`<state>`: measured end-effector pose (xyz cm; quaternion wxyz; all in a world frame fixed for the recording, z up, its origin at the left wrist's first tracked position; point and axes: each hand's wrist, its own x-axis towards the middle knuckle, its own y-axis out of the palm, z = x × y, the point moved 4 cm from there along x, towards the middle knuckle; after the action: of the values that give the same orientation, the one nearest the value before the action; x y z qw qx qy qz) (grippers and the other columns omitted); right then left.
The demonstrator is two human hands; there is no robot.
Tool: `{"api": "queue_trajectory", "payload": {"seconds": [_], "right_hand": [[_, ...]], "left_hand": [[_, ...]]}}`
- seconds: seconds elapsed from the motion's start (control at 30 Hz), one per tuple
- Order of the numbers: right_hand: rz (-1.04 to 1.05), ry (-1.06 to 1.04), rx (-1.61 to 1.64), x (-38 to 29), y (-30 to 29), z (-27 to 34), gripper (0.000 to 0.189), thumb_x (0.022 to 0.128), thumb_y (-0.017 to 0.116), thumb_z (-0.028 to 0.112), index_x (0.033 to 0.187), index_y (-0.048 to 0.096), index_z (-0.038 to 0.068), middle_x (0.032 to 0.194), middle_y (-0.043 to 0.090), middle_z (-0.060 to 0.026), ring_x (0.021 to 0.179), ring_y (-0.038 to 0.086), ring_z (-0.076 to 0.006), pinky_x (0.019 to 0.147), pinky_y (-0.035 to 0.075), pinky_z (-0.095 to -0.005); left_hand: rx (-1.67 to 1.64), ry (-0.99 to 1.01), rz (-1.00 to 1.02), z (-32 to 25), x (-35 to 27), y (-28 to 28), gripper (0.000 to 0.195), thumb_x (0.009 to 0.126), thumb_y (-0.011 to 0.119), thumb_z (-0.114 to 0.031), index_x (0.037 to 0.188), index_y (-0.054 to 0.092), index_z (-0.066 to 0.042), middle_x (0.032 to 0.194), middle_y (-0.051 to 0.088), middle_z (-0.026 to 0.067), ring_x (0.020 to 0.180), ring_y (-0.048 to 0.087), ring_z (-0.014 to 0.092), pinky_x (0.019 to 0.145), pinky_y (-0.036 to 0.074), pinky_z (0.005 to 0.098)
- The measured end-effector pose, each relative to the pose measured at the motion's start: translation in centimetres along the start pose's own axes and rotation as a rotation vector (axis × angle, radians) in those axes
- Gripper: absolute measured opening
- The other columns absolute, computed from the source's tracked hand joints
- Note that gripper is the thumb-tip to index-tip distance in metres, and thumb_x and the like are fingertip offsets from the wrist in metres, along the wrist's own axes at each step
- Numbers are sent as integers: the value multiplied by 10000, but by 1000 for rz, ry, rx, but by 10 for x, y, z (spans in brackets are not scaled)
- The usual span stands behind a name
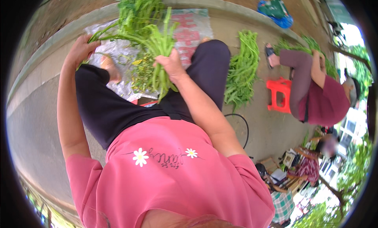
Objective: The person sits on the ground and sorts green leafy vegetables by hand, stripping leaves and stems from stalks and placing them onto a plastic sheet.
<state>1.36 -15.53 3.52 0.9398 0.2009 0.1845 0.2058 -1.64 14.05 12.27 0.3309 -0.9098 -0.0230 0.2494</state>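
Observation:
My right hand (172, 65) is closed around a bunch of light green stems (161, 40), which look like water spinach. The bunch stands upright between my knees, its lower ends hanging below my fist. Out to the left, my left hand (79, 50) grips a few long stems (109, 36) that stretch across toward the bunch. Behind both hands lies a large leafy heap (138, 12) of the same greens. Yellowed leaves and trimmings (143, 73) lie on a plastic sheet (124, 58) between my feet.
Right of my knee, a long pile of greens (243, 65) lies on the pavement. Beyond it are a red plastic stool (279, 95) and a seated person (322, 101) handling greens. A concrete curb (200, 2) curves along the top. A blue bag (274, 14) sits past it.

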Motion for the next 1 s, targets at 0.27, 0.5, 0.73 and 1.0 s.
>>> {"api": "queue_trajectory", "payload": {"seconds": [0.27,0.5,0.73,1.0], "right_hand": [[-47,89,-33,6,-5,-15,126,729,564,30,847,528,3,641,560,-66,506,563,-155,467,469,-271],[-33,127,7,9,-6,-21,148,743,553,28,886,528,2,669,573,-80,554,581,-162,513,487,-265],[-76,159,63,6,-2,-17,151,733,527,5,883,509,1,692,556,-69,528,575,-161,470,476,-272],[8,149,67,6,3,-15,161,748,541,32,899,508,-9,693,569,-91,565,584,-167,502,507,-290]], "left_hand": [[-27,22,-295,20,-10,-109,205,823,585,-279,821,570,-75,555,431,-47,443,381,45,407,286,211],[-513,56,-596,13,-43,-174,110,794,591,-47,811,544,51,564,498,110,431,444,136,349,329,269],[-988,52,-151,62,-28,-136,199,891,515,-207,973,548,-28,719,518,-6,517,443,46,406,341,155],[-1311,160,0,-20,-43,32,209,899,513,-157,1015,543,14,751,532,3,536,469,31,415,356,124]]}}
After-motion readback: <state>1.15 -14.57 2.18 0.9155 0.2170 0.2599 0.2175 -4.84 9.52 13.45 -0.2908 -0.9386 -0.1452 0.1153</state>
